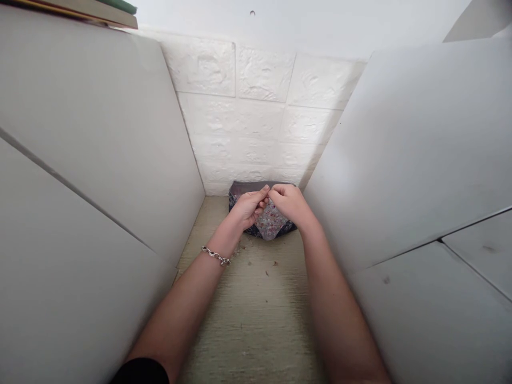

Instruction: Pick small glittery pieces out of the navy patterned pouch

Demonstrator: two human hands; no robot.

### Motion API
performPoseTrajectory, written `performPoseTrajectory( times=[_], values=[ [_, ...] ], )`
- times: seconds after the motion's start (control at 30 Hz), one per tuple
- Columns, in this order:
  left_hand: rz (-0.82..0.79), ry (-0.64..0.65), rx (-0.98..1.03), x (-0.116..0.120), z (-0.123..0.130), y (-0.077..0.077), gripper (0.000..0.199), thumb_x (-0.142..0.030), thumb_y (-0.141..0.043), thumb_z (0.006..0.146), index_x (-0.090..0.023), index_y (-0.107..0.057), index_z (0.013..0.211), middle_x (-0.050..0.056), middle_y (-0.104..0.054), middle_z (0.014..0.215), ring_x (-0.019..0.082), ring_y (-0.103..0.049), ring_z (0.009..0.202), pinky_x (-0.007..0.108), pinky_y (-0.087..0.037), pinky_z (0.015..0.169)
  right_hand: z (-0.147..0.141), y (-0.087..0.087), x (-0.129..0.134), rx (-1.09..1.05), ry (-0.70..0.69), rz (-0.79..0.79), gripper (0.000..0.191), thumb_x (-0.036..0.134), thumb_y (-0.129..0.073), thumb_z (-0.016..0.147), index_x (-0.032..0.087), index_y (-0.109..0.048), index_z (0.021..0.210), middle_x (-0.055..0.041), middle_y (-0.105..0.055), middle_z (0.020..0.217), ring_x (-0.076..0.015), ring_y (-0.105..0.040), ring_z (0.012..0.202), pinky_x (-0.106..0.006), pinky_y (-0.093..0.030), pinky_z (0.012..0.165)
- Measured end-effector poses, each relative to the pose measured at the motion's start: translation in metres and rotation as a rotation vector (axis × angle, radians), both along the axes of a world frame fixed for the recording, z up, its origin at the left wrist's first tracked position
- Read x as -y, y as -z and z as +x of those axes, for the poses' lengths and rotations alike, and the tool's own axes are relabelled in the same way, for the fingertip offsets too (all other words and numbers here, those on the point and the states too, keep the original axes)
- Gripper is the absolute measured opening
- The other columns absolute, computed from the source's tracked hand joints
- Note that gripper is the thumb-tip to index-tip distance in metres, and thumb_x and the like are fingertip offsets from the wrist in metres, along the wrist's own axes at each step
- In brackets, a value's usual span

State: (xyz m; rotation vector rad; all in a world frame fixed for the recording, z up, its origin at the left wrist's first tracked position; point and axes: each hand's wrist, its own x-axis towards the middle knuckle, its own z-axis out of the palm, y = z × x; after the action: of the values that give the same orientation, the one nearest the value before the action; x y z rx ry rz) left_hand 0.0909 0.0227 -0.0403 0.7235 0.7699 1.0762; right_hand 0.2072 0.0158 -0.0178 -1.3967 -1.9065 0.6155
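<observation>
Close together at the far end of the narrow floor, my left hand (250, 207) and my right hand (288, 202) meet with fingertips pinched. Just under them hangs or rests a pale, translucent-looking bag (271, 224) flecked with many small colours. Its upper edge runs up to my fingers, which seem to grip it; the exact hold is partly hidden. Behind and around the bag stands a dark, patterned pouch or soft bin (248, 186) with a grey inner lining, against the wall. My hands cover much of its opening.
White cabinet sides rise closely on the left (112, 117) and right (420, 149). A white brick-patterned wall (256, 117) closes the back. Small debris bits (275, 263) lie on the wood-grain floor (256, 320). Books or boards (80, 10) sit atop the left cabinet.
</observation>
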Motion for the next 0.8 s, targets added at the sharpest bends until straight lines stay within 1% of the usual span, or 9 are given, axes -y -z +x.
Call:
performPoseTrajectory(
  times=[0.1,0.17,0.27,0.33,0.43,0.5,0.6,0.7,0.8],
  values=[
    [0.085,-0.01,-0.142,0.0002,0.0,0.0021,0.033,-0.036,-0.06,0.067,-0.011,-0.045,0.049,-0.004,-0.039,0.041,0.0,-0.027,0.032,0.015,-0.012,0.031,0.0003,0.0027,-0.0003,0.021,0.002,0.021,0.026,0.033,-0.036,0.069,0.015,-0.045,0.053,0.0022,-0.042,0.051,-0.007,-0.034,0.051,-0.021,-0.025,0.05],
    [0.129,-0.022,-0.204,0.0005,-0.0004,0.0021,0.036,-0.038,-0.058,0.068,-0.012,-0.042,0.047,-0.004,-0.036,0.039,0.0,-0.024,0.031,0.016,-0.012,0.032,0.0008,0.0039,-0.0002,0.022,0.013,0.039,0.024,0.033,-0.037,0.07,0.015,-0.048,0.057,0.0018,-0.047,0.055,-0.0073,-0.036,0.053,-0.02,-0.026,0.051],
    [0.155,-0.04,-0.213,-0.0006,-0.0021,0.0025,0.036,-0.038,-0.058,0.068,-0.013,-0.042,0.048,-0.004,-0.036,0.04,0.0,-0.024,0.031,0.017,-0.011,0.033,0.001,0.0036,0.0007,-0.011,0.019,0.039,0.025,0.036,-0.04,0.071,0.017,-0.055,0.073,0.0018,-0.052,0.059,-0.0074,-0.038,0.053,-0.02,-0.028,0.053],
    [0.145,-0.035,-0.222,-0.0023,-0.0039,0.0037,0.034,-0.039,-0.058,0.068,-0.013,-0.043,0.051,-0.005,-0.036,0.041,0.0,-0.023,0.031,0.017,-0.01,0.033,0.0008,0.0022,0.001,-0.034,-0.01,0.027,0.028,0.038,-0.042,0.07,0.018,-0.058,0.079,0.0015,-0.054,0.061,-0.0074,-0.039,0.054,-0.02,-0.029,0.054],
    [0.13,-0.023,-0.257,-0.0043,-0.0062,0.0058,0.035,-0.042,-0.058,0.067,-0.013,-0.045,0.052,-0.005,-0.036,0.041,0.0,-0.022,0.029,0.017,-0.008,0.032,0.0007,0.0009,0.0007,-0.053,-0.047,-0.01,0.027,0.037,-0.044,0.068,0.016,-0.06,0.071,0.0004,-0.055,0.062,-0.0077,-0.041,0.057,-0.02,-0.03,0.056],
    [0.121,-0.034,-0.261,-0.0046,-0.0071,0.0062,0.034,-0.042,-0.059,0.065,-0.012,-0.047,0.053,-0.004,-0.037,0.042,0.0,-0.023,0.029,0.017,-0.009,0.031,0.0011,0.0017,-0.0004,-0.062,-0.02,-0.022,0.024,0.035,-0.043,0.067,0.015,-0.056,0.063,0.0013,-0.051,0.059,-0.0075,-0.039,0.055,-0.02,-0.029,0.053],
    [0.085,-0.055,-0.219,-0.0044,-0.0078,0.0055,0.032,-0.04,-0.061,0.065,-0.011,-0.05,0.055,-0.004,-0.038,0.042,-0.001,-0.025,0.03,0.015,-0.01,0.03,0.0023,0.0056,-0.0032,-0.108,0.023,-0.04,0.018,0.027,-0.035,0.067,0.016,-0.043,0.055,0.0032,-0.04,0.053,-0.0068,-0.033,0.051,-0.02,-0.025,0.048],
    [0.034,-0.05,-0.135,-0.004,-0.0075,0.0045,0.031,-0.037,-0.062,0.065,-0.009,-0.051,0.056,-0.004,-0.039,0.044,-0.001,-0.027,0.031,0.013,-0.012,0.029,0.0026,0.0096,-0.0059,-0.208,-0.005,-0.156,0.014,0.024,-0.031,0.066,0.017,-0.034,0.054,0.004,-0.03,0.051,-0.0057,-0.026,0.046,-0.021,-0.02,0.043],
    [-0.03,-0.025,-0.016,-0.0037,-0.0057,0.0037,0.028,-0.033,-0.061,0.066,-0.009,-0.052,0.057,-0.004,-0.04,0.046,-0.002,-0.029,0.032,0.011,-0.013,0.029,0.002,0.0098,-0.0064,-0.35,-0.051,-0.276,0.017,0.028,-0.037,0.066,0.018,-0.03,0.055,0.0056,-0.024,0.049,-0.0043,-0.019,0.041,-0.021,-0.015,0.04]
  ],
)
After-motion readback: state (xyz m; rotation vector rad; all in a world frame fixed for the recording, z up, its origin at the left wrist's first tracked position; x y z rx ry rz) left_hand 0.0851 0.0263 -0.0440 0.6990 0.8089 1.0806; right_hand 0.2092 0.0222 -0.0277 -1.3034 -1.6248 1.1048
